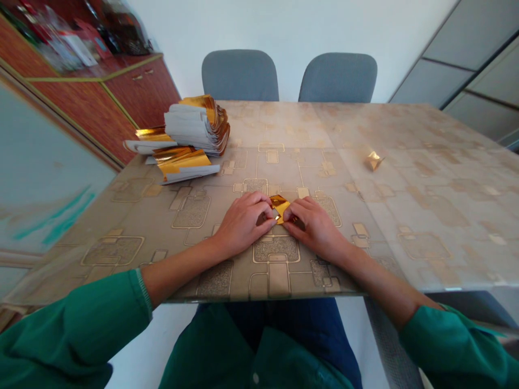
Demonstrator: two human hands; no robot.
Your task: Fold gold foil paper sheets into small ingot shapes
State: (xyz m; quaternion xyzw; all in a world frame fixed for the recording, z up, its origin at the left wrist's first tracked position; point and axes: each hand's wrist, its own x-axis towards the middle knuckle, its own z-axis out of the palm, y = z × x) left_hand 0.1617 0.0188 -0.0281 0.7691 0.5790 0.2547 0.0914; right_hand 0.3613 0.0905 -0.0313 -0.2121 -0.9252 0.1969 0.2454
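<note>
A small piece of shiny gold foil paper point(280, 205), partly folded, is pinched between both hands just above the table's near middle. My left hand point(247, 219) grips its left side, thumb and fingers closed. On the right side, my right hand point(311, 224) holds it with the thumb and fingertips pressed together. The fingers cover part of the paper's edges, so its full shape is hidden. Away to the right lies a small folded gold paper piece point(373, 160), pointed and standing up from the tabletop.
Stacks of gold and white paper sheets point(188, 129) stand at the table's back left. A patterned cover lies over the table point(405, 216). Behind it are two grey chairs point(240, 75), and a wooden cabinet point(141, 86) with items on top stands at left.
</note>
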